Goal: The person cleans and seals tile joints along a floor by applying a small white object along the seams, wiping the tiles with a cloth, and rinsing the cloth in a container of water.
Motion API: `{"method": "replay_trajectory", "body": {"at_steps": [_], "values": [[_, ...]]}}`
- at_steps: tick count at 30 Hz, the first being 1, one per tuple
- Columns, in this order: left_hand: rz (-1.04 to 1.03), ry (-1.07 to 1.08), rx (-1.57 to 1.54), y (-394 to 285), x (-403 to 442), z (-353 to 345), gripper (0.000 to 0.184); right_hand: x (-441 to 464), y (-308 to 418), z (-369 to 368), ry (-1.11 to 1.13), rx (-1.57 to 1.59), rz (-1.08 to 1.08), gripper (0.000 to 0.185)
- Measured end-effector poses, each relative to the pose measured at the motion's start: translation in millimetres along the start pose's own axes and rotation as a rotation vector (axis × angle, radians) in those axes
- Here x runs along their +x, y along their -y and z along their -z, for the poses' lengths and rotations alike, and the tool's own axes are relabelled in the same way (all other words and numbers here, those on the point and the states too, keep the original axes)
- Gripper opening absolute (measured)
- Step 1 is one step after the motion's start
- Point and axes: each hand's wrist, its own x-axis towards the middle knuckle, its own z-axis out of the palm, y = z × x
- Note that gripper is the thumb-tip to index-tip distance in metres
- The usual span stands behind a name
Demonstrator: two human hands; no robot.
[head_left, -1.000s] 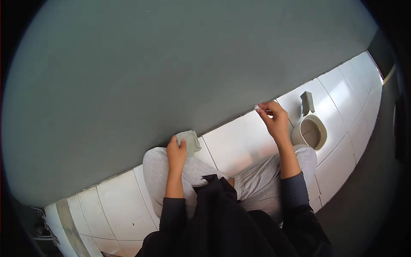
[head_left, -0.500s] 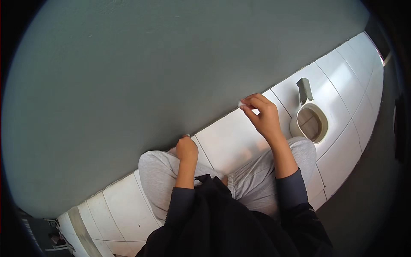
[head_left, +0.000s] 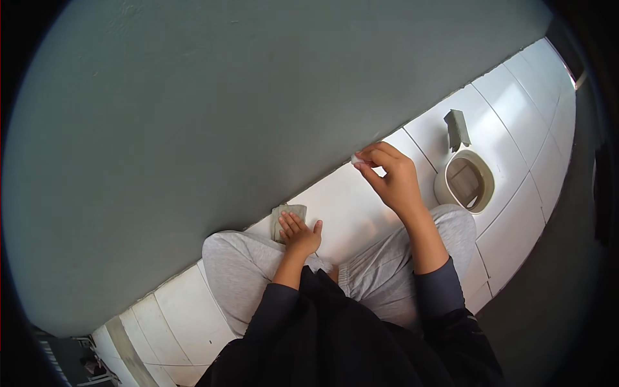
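My left hand (head_left: 302, 237) lies with its fingers spread on a folded grey-green piece (head_left: 296, 210), cloth or paper, against the tiles by the wall's foot. The thumb points away from the other fingers. My right hand (head_left: 396, 177) is closed in a pinch around a small white piece (head_left: 356, 159), held beside the wall's lower edge. To its right stands a cream dipper (head_left: 441, 188) with cloudy liquid inside. A second grey-green piece (head_left: 457, 129) with a ragged end lies by the dipper's handle, mostly hiding it.
A grey wall (head_left: 193, 116) runs slantwise along a ledge of white tiles (head_left: 509, 135). My crossed legs in grey trousers (head_left: 380, 274) rest on the ledge. Beyond its right edge lies a dark floor (head_left: 541, 284). White-framed furniture (head_left: 97, 374) shows at the lower left.
My left hand has gone from a fist at the wall to spread fingers, a little to the right, with the grey-green piece under them now visible. My right hand has shifted slightly left.
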Motion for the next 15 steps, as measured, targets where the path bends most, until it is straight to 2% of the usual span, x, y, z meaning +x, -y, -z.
{"method": "replay_trajectory", "body": {"at_steps": [2, 7, 8, 10, 11, 15], "values": [[0.024, 0.046, 0.002, 3.3, 0.8, 0.5, 0.093, 0.4, 0.4, -0.2, -0.004, 0.008, -0.007, 0.009], [-0.227, 0.055, 0.167, 17.7, -2.5, 7.8, 0.095, 6.6, 5.0, 2.0, -0.017, 0.014, -0.004, 0.009], [-0.223, 0.059, 0.171, 21.1, -2.3, 10.8, 0.095, 7.5, 6.2, 2.2, -0.012, 0.017, -0.019, 0.009], [-0.406, 0.097, 0.324, 26.6, 0.2, 22.0, 0.095, 7.2, 5.6, 3.1, -0.019, 0.027, -0.015, 0.009], [-0.405, 0.099, 0.326, 28.6, 1.6, 27.4, 0.095, 7.0, 5.4, 3.8, -0.026, 0.033, -0.009, 0.009], [-0.690, 0.104, 0.501, 39.3, 11.4, 47.4, 0.088, 9.5, 7.7, 9.9, -0.064, 0.035, -0.002, 0.009]]}}
